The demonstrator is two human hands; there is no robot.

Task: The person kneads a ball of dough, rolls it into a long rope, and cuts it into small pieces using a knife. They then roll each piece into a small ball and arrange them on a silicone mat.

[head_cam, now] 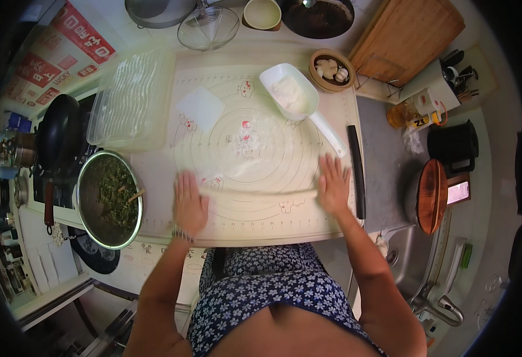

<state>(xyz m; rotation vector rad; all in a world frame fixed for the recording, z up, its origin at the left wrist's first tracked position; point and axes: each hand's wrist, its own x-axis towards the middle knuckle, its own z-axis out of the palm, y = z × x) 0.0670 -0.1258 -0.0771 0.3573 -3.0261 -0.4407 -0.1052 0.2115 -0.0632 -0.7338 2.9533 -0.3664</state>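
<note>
A long, thin rope of pale dough (261, 195) lies across a printed pastry mat (261, 172) marked with rings and rulers. My left hand (190, 204) is laid flat, palm down, at the rope's left end. At the right end my right hand (334, 186) is also flat, fingers stretched forward, slightly blurred. Parts of the rope under the palms are hidden. Beyond my right fingertips rests a white plastic scoop (332, 136) with flour (290, 93) in it. A square white sheet (201, 108) lies on the mat's far left.
On the left are a metal bowl of chopped green filling (111, 201), translucent lidded containers (131, 98) and a black frying pan (60, 134). To the right are a black rod (356, 172), a wooden lid (431, 196) and a sink (410, 254). A garlic bowl (312, 73) stands behind.
</note>
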